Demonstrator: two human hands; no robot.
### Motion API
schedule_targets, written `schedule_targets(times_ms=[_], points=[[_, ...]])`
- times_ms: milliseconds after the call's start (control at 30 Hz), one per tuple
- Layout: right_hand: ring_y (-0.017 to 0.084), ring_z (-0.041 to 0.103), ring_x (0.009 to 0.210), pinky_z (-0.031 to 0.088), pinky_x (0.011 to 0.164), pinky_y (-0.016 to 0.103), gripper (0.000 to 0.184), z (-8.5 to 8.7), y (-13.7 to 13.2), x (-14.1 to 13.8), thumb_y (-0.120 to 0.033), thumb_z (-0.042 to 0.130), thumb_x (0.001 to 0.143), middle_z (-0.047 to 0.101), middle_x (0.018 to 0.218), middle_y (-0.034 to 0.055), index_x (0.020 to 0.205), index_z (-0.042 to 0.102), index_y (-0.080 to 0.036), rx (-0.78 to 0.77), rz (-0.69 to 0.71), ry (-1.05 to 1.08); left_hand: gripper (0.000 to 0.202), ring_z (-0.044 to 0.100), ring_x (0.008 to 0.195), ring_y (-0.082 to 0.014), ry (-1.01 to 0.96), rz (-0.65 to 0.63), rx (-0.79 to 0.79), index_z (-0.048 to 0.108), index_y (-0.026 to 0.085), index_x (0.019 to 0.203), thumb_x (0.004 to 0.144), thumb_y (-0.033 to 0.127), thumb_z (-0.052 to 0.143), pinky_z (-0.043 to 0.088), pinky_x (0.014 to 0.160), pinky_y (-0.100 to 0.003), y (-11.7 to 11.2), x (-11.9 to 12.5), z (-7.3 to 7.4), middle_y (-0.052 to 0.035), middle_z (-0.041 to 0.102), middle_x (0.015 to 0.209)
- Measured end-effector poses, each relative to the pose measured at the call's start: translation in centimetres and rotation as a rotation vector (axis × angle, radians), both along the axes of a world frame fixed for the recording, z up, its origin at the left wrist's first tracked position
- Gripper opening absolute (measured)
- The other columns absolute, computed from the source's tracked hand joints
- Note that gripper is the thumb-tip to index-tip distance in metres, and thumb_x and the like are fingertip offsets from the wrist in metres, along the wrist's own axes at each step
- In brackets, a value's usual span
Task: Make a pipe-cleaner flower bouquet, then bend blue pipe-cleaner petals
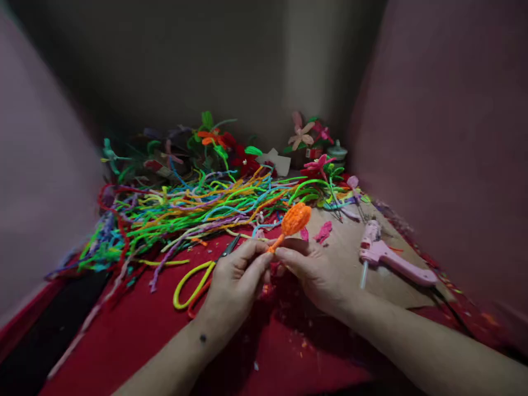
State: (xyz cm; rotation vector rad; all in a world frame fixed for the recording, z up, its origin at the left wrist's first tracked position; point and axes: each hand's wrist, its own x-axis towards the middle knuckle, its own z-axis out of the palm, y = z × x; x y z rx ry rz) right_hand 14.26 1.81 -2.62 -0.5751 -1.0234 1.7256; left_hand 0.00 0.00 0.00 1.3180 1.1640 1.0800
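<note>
Both hands meet at the middle of the view over a red cloth (136, 330). My left hand (235, 280) and my right hand (307, 272) pinch the thin stem of an orange pipe-cleaner bud (295, 219), whose fuzzy oval head points up and away from me. Fingers of both hands are closed on the stem. Scissors with yellow and orange handles (198, 283) lie just left of my left hand.
A big heap of loose coloured pipe cleaners (185, 212) lies behind the hands. Finished pipe-cleaner flowers (307, 137) stand at the back. A pink glue gun (388, 256) rests on a brown cardboard sheet (342, 253) at the right. Pink walls close both sides.
</note>
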Motion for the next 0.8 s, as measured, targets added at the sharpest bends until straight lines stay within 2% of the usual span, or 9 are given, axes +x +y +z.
schedule_targets(times_ms=[133, 233, 333, 433, 533, 600, 667, 733, 800], points=[[0.010, 0.058, 0.070, 0.043, 0.068, 0.024, 0.010, -0.1, 0.5, -0.1, -0.023, 0.066, 0.076, 0.066, 0.076, 0.0004, 0.082, 0.071, -0.016, -0.020, -0.002, 0.010, 0.014, 0.036, 0.036, -0.0013, -0.116, -0.062, -0.124, 0.059, 0.015, 0.076, 0.080, 0.028, 0.059, 0.026, 0.036, -0.012, 0.3, -0.1, 0.3, 0.0060, 0.050, 0.049], [0.010, 0.058, 0.068, 0.044, 0.068, 0.025, 0.020, -0.3, 0.7, -0.1, -0.025, 0.070, 0.072, 0.068, 0.079, 0.0002, 0.092, 0.072, -0.020, -0.075, 0.025, 0.020, 0.016, 0.029, 0.032, -0.0004, -0.274, -0.132, -0.260, 0.056, 0.015, 0.073, 0.080, 0.029, 0.060, 0.019, 0.033, -0.012, 0.7, -0.3, 0.3, 0.0063, 0.048, 0.046], [0.011, 0.058, 0.070, 0.044, 0.072, 0.026, 0.018, -0.4, 0.7, -0.1, -0.024, 0.071, 0.071, 0.069, 0.078, 0.0002, 0.088, 0.073, -0.021, -0.052, 0.033, 0.018, 0.013, 0.017, 0.030, 0.0002, -0.410, -0.251, -0.391, 0.057, 0.016, 0.082, 0.080, 0.028, 0.060, 0.015, 0.030, -0.012, 0.9, -0.4, 0.2, 0.0088, 0.044, 0.046], [0.012, 0.060, 0.077, 0.044, 0.080, 0.028, 0.011, -0.1, 0.5, -0.1, -0.021, 0.070, 0.072, 0.069, 0.080, 0.0010, 0.082, 0.073, -0.020, -0.011, -0.024, 0.047, 0.014, 0.016, 0.030, -0.0006, -0.392, -0.289, -0.391, 0.055, 0.019, 0.089, 0.082, 0.031, 0.058, 0.016, 0.030, -0.013, 0.8, -0.3, 0.3, 0.0098, 0.042, 0.047], [0.013, 0.061, 0.077, 0.045, 0.079, 0.027, 0.011, 0.1, 0.3, -0.3, -0.020, 0.069, 0.073, 0.069, 0.082, 0.0012, 0.083, 0.074, -0.020, -0.014, -0.056, 0.064, 0.016, 0.030, 0.034, -0.0027, -0.060, -0.178, -0.137, 0.054, 0.017, 0.078, 0.086, 0.032, 0.051, 0.024, 0.033, -0.014, 0.4, 0.0, 0.1, 0.0069, 0.046, 0.050], [0.012, 0.061, 0.077, 0.045, 0.077, 0.026, 0.011, 0.2, 0.2, -0.3, -0.019, 0.069, 0.073, 0.069, 0.080, 0.0004, 0.083, 0.074, -0.020, -0.017, -0.077, 0.074, 0.015, 0.046, 0.044, -0.0057, 0.265, -0.073, 0.229, 0.054, 0.017, 0.076, 0.087, 0.026, 0.050, 0.035, 0.042, -0.016, 0.2, 0.0, -0.5, 0.0031, 0.053, 0.058], [0.011, 0.060, 0.077, 0.045, 0.078, 0.024, 0.010, 0.3, 0.2, -0.4, -0.019, 0.070, 0.072, 0.069, 0.077, -0.0006, 0.081, 0.074, -0.021, -0.025, -0.102, 0.079, 0.007, 0.056, 0.057, -0.0093, 0.549, -0.006, 0.645, 0.055, 0.017, 0.083, 0.086, 0.017, 0.049, 0.043, 0.055, -0.019, 0.2, -0.2, -1.2, -0.0003, 0.060, 0.068], [0.010, 0.059, 0.072, 0.045, 0.077, 0.024, 0.009, 0.3, 0.2, -0.4, -0.018, 0.071, 0.071, 0.068, 0.073, -0.0019, 0.078, 0.075, -0.022, -0.037, -0.122, 0.072, 0.009, 0.060, 0.061, -0.0113, 0.723, 0.024, 0.938, 0.054, 0.017, 0.092, 0.086, 0.012, 0.049, 0.045, 0.060, -0.020, 0.4, -0.5, -2.0, -0.0016, 0.063, 0.072], [0.008, 0.056, 0.067, 0.046, 0.077, 0.024, 0.009, 0.3, 0.2, -0.5, -0.018, 0.072, 0.069, 0.067, 0.070, -0.0027, 0.077, 0.075, -0.022, -0.049, -0.140, 0.062, 0.012, 0.061, 0.061, -0.0117, 0.791, 0.044, 1.062, 0.053, 0.017, 0.095, 0.086, 0.010, 0.049, 0.046, 0.060, -0.020, 0.8, -0.8, -2.7, -0.0016, 0.063, 0.071]])
